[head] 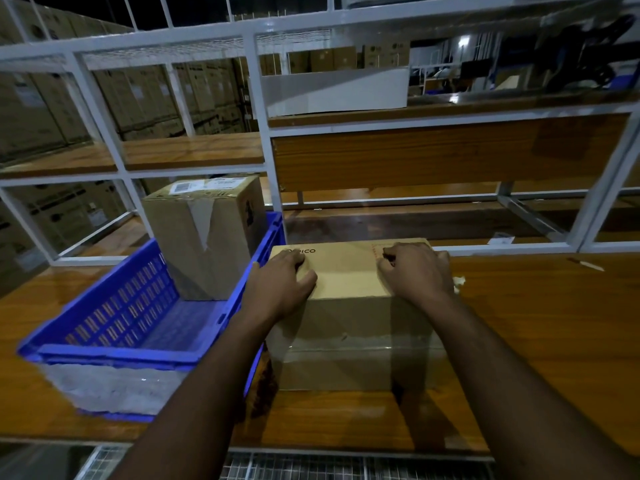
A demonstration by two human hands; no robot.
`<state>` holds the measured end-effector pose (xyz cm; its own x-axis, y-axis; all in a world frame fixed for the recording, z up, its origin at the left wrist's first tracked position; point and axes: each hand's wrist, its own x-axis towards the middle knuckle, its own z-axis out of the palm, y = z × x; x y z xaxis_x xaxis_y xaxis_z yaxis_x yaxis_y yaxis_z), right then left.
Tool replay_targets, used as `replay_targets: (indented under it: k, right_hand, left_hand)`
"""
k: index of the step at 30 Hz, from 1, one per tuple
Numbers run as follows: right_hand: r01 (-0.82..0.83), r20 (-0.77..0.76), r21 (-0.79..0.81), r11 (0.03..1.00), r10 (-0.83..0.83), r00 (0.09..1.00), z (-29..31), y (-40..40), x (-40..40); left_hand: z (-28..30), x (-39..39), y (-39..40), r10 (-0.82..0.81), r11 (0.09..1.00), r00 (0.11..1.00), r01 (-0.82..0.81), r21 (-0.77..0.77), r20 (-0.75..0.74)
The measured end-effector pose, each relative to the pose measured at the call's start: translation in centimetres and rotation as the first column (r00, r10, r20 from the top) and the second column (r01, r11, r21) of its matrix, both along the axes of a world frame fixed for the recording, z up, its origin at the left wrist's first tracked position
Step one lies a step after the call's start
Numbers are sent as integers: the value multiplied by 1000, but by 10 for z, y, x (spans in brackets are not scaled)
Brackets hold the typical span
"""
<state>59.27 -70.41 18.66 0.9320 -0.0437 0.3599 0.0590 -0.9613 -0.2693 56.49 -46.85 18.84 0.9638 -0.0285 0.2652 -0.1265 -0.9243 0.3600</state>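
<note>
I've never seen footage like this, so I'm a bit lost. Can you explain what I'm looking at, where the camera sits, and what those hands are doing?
No machine here: a person works with bare hands, and the one camera sits on their head, looking forward and down. The left hand and right hand rest on a cardboard box on a wooden table. The right fingers are curled; whether they pinch anything is unclear. Beside it, a blue crate holds a taller box.

brown cardboard box point(353, 327), blue slotted crate point(114, 348)
</note>
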Motion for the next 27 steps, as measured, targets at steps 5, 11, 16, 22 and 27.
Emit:
replay_targets:
  k: [5, 11, 16, 22, 27]
  right_hand:
    - [-19, 85, 52, 998, 15, 996, -3, -4, -11]
    - [61, 277, 456, 888, -207, 938, -41, -22, -57]
    - [155, 110, 604, 782, -274, 955, -84, -22, -84]
    - [90, 154, 619, 780, -233, 960, -65, -18, -75]
    - [-155, 444, 514, 844, -107, 890, 2, -13, -52]
  left_hand:
    - [-2, -4, 0, 18, 999, 998, -15, -40, 61]
    - [-25, -21, 15, 102, 973, 989, -76, -216, 109]
    - [-38, -36, 14, 178, 916, 973, -110, -385, 147]
    - [-38, -37, 17, 223, 804, 971, -136, -579, 81]
    - [-53, -43, 10, 168, 487, 979, -187, -853, -119]
